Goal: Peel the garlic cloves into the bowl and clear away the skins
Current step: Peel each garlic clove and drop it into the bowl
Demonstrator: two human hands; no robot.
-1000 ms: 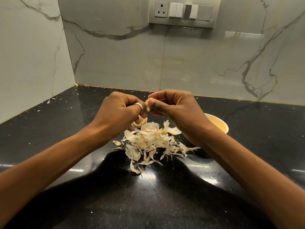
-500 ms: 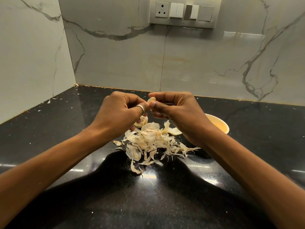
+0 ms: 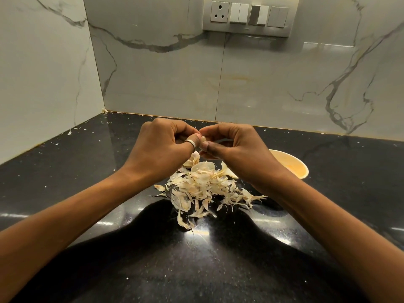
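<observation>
Left hand (image 3: 161, 145) and right hand (image 3: 231, 147) pinch one clove (image 3: 203, 139) fingertip to fingertip above the skins (image 3: 203, 186); its long axis is hidden. The bowl (image 3: 293, 166) lies at 3 o'clock from the pinch, nearer the right hand.

— Down below?
— Black speckled counter (image 3: 65, 182), glossy, with light glints near.
— And behind?
— Grey-veined marble wall (image 3: 262, 84) along the far edge, meeting a like side wall (image 3: 43, 73) at far left.
— Higher up?
— Switch panel (image 3: 249, 17) on the far wall, socket (image 3: 219, 12) at its left end, rocker switches (image 3: 239, 13) to the right.
</observation>
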